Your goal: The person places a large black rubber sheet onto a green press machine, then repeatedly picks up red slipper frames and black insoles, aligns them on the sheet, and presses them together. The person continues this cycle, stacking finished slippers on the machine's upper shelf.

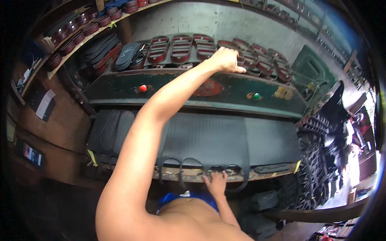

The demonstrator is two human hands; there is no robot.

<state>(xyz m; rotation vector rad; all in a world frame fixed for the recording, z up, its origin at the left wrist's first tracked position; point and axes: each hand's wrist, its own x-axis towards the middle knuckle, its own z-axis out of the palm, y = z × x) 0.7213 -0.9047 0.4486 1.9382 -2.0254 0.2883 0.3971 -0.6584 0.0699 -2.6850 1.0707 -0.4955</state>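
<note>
Dark-red hollow frames (180, 59), barred inside | left hand (227, 61) curled, hold unclear | right hand (217, 182) spread by black sheet (205, 138)

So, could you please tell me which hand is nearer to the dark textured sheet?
Right: the right hand is at the front edge of the dark textured sheet. The left hand is beyond it, beside the red forms.

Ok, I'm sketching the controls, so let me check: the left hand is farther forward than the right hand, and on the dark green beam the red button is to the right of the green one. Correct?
Not quite: the head view shows the red button to the left of the green button on the dark green beam. The left hand is indeed farther forward than the right hand.
</note>
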